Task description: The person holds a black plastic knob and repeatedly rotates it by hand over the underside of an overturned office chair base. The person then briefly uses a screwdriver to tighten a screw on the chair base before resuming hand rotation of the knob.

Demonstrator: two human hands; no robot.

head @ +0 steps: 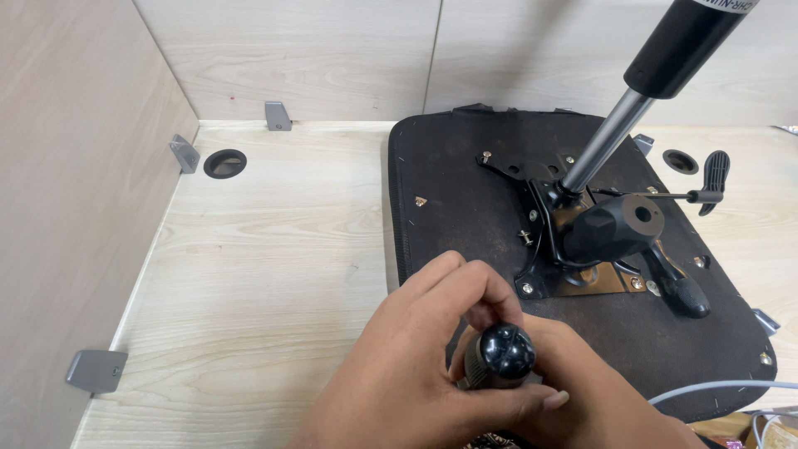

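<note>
An upturned black chair seat (465,216) lies on the light wooden desk (274,249), its underside up. A black metal tilt mechanism (611,229) is screwed to it, with a grey and black gas cylinder (615,133) rising from its middle and a paddle lever (713,179) pointing right. At the seat's near edge both hands wrap one black screwdriver handle (501,353), seen end on. My left hand (416,357) curls over it from the left. My right hand (582,391) grips from the right and below. The tool's tip is hidden.
Wooden partition walls (75,166) close the desk at the left and back, held by grey brackets (96,370). A round cable hole (224,163) sits at the back left. A grey cable (723,387) runs along the bottom right.
</note>
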